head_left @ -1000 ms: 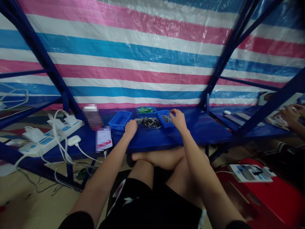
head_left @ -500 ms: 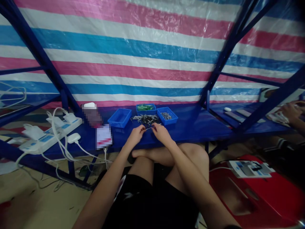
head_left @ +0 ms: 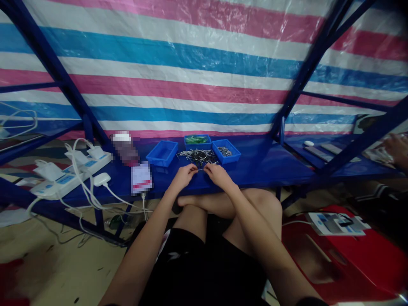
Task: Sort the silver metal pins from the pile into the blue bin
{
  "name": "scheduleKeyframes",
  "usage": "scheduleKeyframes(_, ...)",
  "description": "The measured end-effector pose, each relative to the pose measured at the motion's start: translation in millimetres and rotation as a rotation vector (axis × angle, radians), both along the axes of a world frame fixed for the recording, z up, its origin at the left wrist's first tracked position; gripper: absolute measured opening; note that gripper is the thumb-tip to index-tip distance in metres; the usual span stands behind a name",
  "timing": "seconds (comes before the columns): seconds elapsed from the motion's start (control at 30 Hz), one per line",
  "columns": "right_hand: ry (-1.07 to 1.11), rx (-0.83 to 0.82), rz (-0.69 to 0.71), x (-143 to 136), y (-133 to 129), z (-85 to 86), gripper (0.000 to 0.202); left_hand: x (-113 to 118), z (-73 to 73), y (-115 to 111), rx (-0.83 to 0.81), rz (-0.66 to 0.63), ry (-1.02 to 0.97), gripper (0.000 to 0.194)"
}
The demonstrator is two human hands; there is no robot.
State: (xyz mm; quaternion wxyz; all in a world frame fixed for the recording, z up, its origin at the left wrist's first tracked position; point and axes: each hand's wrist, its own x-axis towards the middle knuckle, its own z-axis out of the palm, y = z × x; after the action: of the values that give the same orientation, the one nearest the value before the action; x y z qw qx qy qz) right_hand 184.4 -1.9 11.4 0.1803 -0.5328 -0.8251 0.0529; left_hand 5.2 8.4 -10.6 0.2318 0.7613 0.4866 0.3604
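My left hand (head_left: 185, 175) and my right hand (head_left: 217, 174) are close together over the front of the blue table. Both are closed in a pinch on a thin, light-coloured rod (head_left: 200, 169) that spans the gap between them. Its exact kind is too small to tell. Just beyond my fingers lies a loose pile of thin black and silvery pieces (head_left: 198, 156). Behind the pile, a blue tray (head_left: 197, 145) contains green pieces. To its right, another blue tray (head_left: 231, 159) holds small silvery metal pieces. A third blue tray (head_left: 158, 162) on the left shows a bare bottom.
A white power strip (head_left: 72, 175) with chargers and looping cables lies at left, near a blurred-out phone-like item (head_left: 141, 178). Blue frame posts (head_left: 288, 100) rise on both sides. A red stool (head_left: 347, 255) stands right, and another person's hand (head_left: 397, 148) shows at far right.
The view has shifted slightly, so the table sits a little further right and higher. My two hands keep the rod between them, with little visible change.
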Motion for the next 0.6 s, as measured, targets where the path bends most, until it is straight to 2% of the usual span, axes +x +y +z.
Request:
scheduleKeyframes(0.13, -0.004, 0.013, 0.012, 0.1, 0.4, -0.9, 0.024, 0.9, 2.7, -2.1, -0.010, -0.020, 0.015, 0.025)
scheduleKeyframes(0.33, -0.002, 0.028, 0.017, -0.6, -0.9, -0.1, 0.026, 0.6, 7.3, -5.3, 0.025, -0.029, -0.002, 0.024)
scheduleKeyframes(0.6, 0.001, 0.026, 0.166, -6.2, 1.0, -3.3, 0.023, 0.6, 8.5, -8.5, 0.054, -0.059, -0.168, 0.019)
